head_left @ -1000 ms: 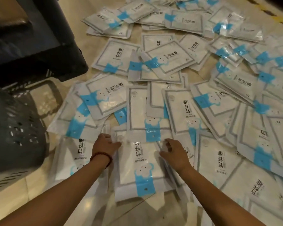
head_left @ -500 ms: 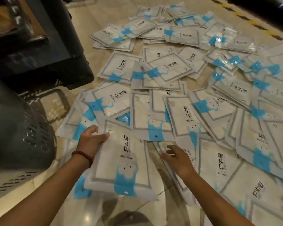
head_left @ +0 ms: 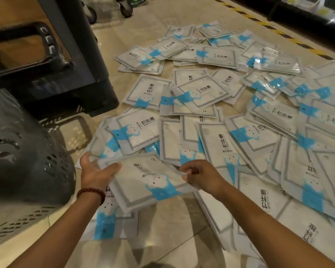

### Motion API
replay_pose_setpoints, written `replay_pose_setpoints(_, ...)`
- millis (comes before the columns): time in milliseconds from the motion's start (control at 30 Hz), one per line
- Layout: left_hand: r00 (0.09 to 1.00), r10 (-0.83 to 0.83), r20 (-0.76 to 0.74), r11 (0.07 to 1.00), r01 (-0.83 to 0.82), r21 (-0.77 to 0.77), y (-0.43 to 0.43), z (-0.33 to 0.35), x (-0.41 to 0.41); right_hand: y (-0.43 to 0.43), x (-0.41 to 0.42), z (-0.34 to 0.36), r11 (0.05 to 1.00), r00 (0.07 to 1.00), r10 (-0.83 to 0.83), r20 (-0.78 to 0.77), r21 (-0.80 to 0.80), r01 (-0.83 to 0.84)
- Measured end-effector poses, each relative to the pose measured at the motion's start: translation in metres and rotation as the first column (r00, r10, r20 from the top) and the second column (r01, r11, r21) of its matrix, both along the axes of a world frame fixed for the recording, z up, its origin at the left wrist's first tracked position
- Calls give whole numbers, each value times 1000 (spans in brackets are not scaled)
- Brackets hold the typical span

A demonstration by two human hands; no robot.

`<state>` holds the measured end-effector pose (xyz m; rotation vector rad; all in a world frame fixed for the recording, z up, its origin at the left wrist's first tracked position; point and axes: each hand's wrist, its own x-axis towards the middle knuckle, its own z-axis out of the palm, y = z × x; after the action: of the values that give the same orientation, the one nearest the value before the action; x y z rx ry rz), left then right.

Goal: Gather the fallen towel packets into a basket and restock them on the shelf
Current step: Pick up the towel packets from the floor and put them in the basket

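Several white towel packets with blue bands lie scattered across the tiled floor [head_left: 162, 225], most of them to the right and ahead, such as one flat packet [head_left: 228, 146]. A lifted towel packet [head_left: 149, 182] hangs tilted between my hands, just above the floor. My left hand [head_left: 96, 174] holds its left edge, thumb on top. My right hand [head_left: 201, 176] pinches its right edge. The dark grey perforated basket [head_left: 25, 157] stands at my left, close to my left hand.
A dark shelf base [head_left: 74, 88] with an upright post stands behind the basket at the upper left. Cart wheels [head_left: 126, 8] show at the top. A yellow-and-black floor stripe [head_left: 275, 30] runs along the far right edge.
My left hand has lifted one packet off the pile and swung it left, and my right hand has taken hold of its right edge. The view has tilted up.
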<state>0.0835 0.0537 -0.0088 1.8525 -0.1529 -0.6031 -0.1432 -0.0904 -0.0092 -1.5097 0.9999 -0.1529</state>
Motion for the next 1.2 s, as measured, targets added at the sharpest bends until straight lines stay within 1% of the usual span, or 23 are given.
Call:
replay_pose_setpoints(67,946,-181,268,970,127,205,-1,-1,1,-10,-2,10,983,992,128,-18,-128,-130)
replay_pose_setpoints(133,824,-420,380,902,335,271,-6,5,-5,-16,-3,22,939,968,249,-40,-234,-251)
replay_pose_setpoints(200,686,-659,308,751,586,304,-17,13,-18,-18,-2,32,868,925,370,-88,-321,-378)
replay_pose_setpoints(267,428,-892,144,444,774,451,-30,19,-32,-20,-2,41,818,885,455,-94,-348,-458)
replay_pose_setpoints(300,297,-954,39,274,813,514,-35,20,-37,-21,-2,46,807,873,483,-71,-350,-475)
replay_pose_setpoints(333,211,-976,-58,147,830,538,-38,18,-41,-21,-3,49,799,863,503,-44,-356,-484)
replay_pose_setpoints(367,193,-972,-135,95,846,525,-40,14,-45,-21,-3,51,795,859,512,-18,-370,-481)
replay_pose_setpoints(400,199,-964,-179,88,868,489,-41,10,-48,-21,-4,51,793,861,509,3,-389,-468)
replay_pose_setpoints(500,258,-947,-191,164,900,404,-34,-6,-58,-15,-8,43,849,933,357,55,-435,-299)
replay_pose_setpoints(533,287,-943,-168,205,900,384,-29,-9,-59,-14,-9,38,864,964,253,76,-466,-191)
replay_pose_setpoints(600,408,-905,-124,338,863,375,-19,-13,-54,-12,-11,24,838,994,-9,106,-542,65)
replay_pose_setpoints(633,507,-854,-118,439,823,361,-12,-14,-46,-13,-13,15,831,979,-168,119,-517,205)
replay_pose_setpoints(667,620,-774,-125,557,762,330,-2,-16,-37,-14,-14,7,832,932,-341,119,-423,359)
replay_pose_setpoints(733,803,-571,-171,750,595,288,17,-19,-16,-14,-17,-11,794,806,-592,18,-159,587)
replay_pose_setpoints(833,925,-322,-203,879,371,299,46,-30,6,4,-13,-37,778,784,-582,-216,133,614)
replay_pose_setpoints(867,943,-256,-211,903,311,295,53,-33,10,13,-8,-45,731,774,-580,-252,257,632)
replay_pose_setpoints(900,953,-206,-221,920,266,288,59,-35,13,20,-2,-50,639,754,-604,-259,408,652)
replay_pose_setpoints(933,958,-169,-232,933,232,277,63,-36,15,26,5,-55,505,717,-650,-253,560,656)
replay_pose_setpoints(1000,959,-120,-257,949,187,255,69,-35,19,31,22,-63,241,602,-760,-247,753,613)
replay_pose_setpoints(1033,958,-108,-266,954,175,244,71,-33,20,32,31,-66,178,554,-797,-240,782,597)
replay_pose_setpoints(1067,958,-105,-268,956,172,239,72,-32,22,32,40,-68,161,522,-821,-231,783,600)
replay_pose_setpoints(1133,959,-114,-261,957,177,232,74,-28,23,31,54,-70,158,476,-852,-220,758,632)
replay_pose_setpoints(1200,960,-113,-257,964,169,207,74,-23,22,26,63,-72,167,474,-852,-221,744,647)
